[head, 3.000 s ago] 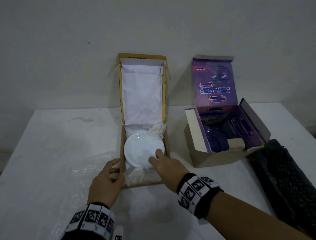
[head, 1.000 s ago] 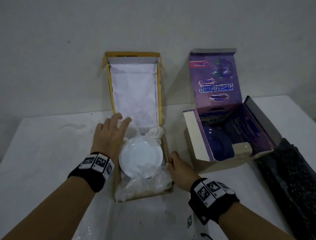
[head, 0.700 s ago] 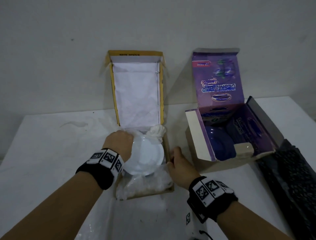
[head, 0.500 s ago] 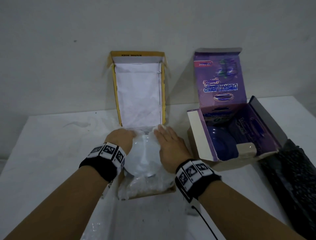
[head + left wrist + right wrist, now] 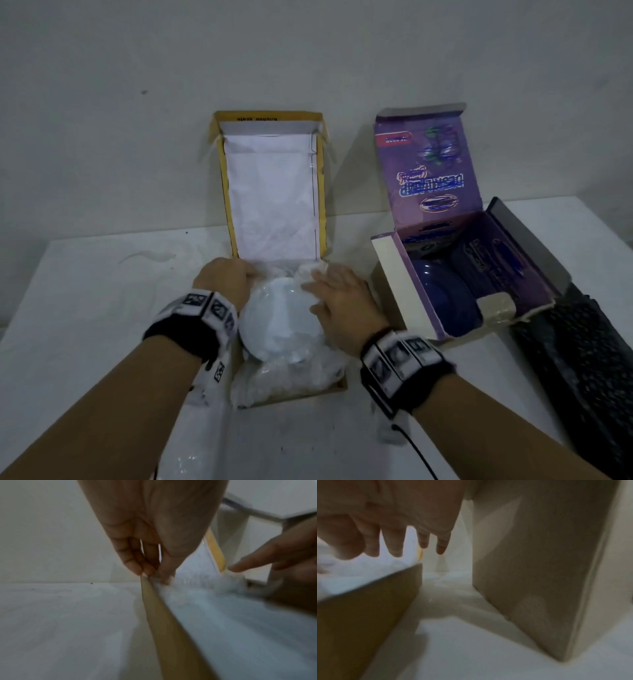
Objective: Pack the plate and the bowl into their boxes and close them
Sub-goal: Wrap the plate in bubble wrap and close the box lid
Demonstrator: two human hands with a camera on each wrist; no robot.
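A white plate (image 5: 281,322) lies in the open brown box (image 5: 294,397) on crinkled plastic wrap (image 5: 284,380). The box's lid (image 5: 274,192) stands upright against the wall. My left hand (image 5: 251,274) is at the box's far-left corner, and its curled fingers (image 5: 147,569) pinch the wrap (image 5: 197,585) at the box wall (image 5: 164,622). My right hand (image 5: 325,287) rests flat on the wrap at the plate's far-right edge, with its fingers (image 5: 397,547) straight. A blue bowl (image 5: 442,294) sits inside the open purple box (image 5: 404,291) on the right.
A long black object (image 5: 579,359) lies along the table's right side, beside the purple box. A narrow strip of white table (image 5: 447,601) separates the two boxes. Loose clear plastic lies on the table (image 5: 85,308) by my left forearm.
My left hand came down to the box's far-left corner and took hold of the wrap. My right hand left the box's right wall and settled on the wrap beside the plate.
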